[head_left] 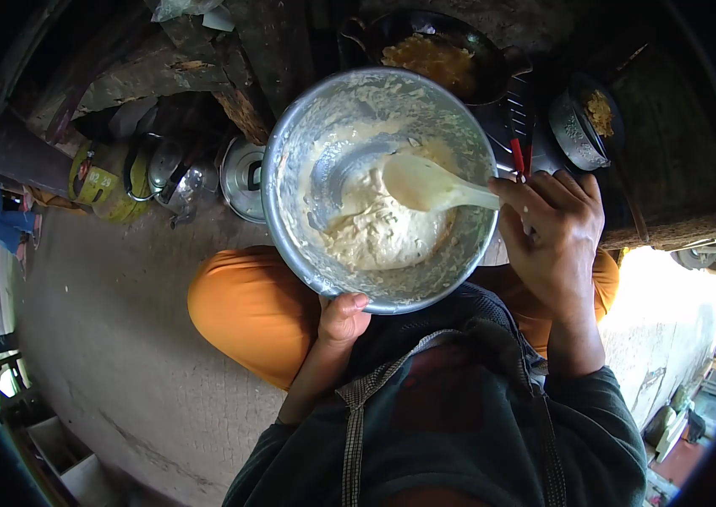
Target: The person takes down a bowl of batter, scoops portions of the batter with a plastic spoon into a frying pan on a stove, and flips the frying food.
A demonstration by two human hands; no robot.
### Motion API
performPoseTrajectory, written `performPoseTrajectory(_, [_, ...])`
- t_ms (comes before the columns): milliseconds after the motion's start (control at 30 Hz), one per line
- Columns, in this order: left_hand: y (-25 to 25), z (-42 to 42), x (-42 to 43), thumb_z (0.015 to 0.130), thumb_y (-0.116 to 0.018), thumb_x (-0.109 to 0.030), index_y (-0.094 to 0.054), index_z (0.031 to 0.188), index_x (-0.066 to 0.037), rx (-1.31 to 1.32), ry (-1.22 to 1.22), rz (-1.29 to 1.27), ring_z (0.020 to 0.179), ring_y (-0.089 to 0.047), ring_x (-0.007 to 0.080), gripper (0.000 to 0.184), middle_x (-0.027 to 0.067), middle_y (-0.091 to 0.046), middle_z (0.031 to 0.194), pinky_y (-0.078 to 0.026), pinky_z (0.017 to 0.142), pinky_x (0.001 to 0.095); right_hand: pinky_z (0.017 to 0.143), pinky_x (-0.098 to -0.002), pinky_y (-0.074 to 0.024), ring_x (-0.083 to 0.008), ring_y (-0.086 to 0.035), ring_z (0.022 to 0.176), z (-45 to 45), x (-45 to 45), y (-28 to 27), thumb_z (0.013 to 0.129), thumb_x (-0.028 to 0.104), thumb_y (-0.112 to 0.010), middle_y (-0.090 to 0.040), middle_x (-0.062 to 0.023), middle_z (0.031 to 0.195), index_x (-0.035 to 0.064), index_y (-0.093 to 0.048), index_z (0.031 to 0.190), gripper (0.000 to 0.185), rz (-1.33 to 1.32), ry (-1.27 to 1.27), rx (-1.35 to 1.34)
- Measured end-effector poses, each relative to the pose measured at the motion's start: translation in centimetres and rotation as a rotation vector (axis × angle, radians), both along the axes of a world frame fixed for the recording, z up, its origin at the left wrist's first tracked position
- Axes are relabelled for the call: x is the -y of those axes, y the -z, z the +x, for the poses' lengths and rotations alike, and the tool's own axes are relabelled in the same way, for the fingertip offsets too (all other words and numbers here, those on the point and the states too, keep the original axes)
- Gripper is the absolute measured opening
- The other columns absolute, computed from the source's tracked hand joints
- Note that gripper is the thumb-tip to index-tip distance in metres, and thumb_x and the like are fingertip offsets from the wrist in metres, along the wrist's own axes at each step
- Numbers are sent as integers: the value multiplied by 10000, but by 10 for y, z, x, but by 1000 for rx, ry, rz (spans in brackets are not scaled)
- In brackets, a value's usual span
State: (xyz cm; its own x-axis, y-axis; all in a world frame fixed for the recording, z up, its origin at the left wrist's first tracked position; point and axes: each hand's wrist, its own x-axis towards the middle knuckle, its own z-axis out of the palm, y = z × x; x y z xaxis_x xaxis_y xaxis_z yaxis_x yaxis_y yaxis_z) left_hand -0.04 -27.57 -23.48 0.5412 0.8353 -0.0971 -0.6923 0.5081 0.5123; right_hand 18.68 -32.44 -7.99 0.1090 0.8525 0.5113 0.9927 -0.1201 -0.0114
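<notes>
A large metal bowl (290, 245) is tilted in front of me above my lap, its inner wall smeared with batter. Thick pale batter (379, 228) lies in its lower part. My left hand (344, 318) grips the near rim, thumb over the edge and the other fingers hidden beneath. In my right hand (557, 224), closed round the handle at the right rim, is a pale rice paddle (426, 183). The paddle's broad head rests over the batter and has some of it stuck on.
Beyond the bowl stands a dark wok (480, 84) with fried food. A small pot (578, 135) and a red-handled utensil (517, 156) are at the right. To the left are a pot lid (242, 182), a kettle (193, 186) and a green gas cylinder (109, 190) on the floor.
</notes>
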Motion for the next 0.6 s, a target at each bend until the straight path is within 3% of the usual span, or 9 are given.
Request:
performPoseTrajectory(67, [-4, 2, 0, 526, -489, -28, -241, 1179, -34, -25, -32, 15, 1027, -366, 227, 698, 94, -372, 1100, -289, 882, 361, 524, -300, -311, -173, -472, 541, 4, 2, 13, 524, 95, -578, -486, -16, 562, 111, -576, 689, 166, -31, 22, -75])
performPoseTrajectory(233, [-5, 0, 0, 528, -489, -15, -212, 1191, -34, -80, -14, 16, 1054, -337, 225, 719, 99, -344, 1129, -268, 898, 364, 593, -311, -358, -192, -517, 564, -2, -2, 45, 562, 79, -542, -515, -34, 545, 100, -582, 659, 107, -120, 34, -281])
performPoseTrajectory(333, [-9, -2, -4, 530, -490, -11, -176, 1206, -42, -113, 40, 27, 1081, -303, 229, 746, 101, -313, 1155, -248, 911, 367, 597, -290, -390, -158, -541, 514, -6, -8, 57, 611, 88, -524, -560, -40, 553, 110, -603, 698, 119, -173, 117, -657])
performPoseTrajectory(433, [-9, -2, -7, 532, -497, -17, -123, 1225, -56, -123, 79, 45, 1107, -265, 237, 788, 98, -268, 1187, -224, 925, 369, 552, -262, -420, -152, -553, 513, -10, -17, 65, 617, 97, -535, -564, -47, 560, 118, -613, 706, 121, -192, 125, -822])
performPoseTrajectory(600, [-4, -2, -7, 527, -504, -30, -137, 1221, -61, -119, 101, 30, 1103, -269, 231, 787, 90, -275, 1181, -229, 922, 364, 539, -255, -435, -162, -565, 533, -9, -18, 67, 627, 109, -540, -569, -58, 571, 118, -618, 727, 127, -245, 126, -936])
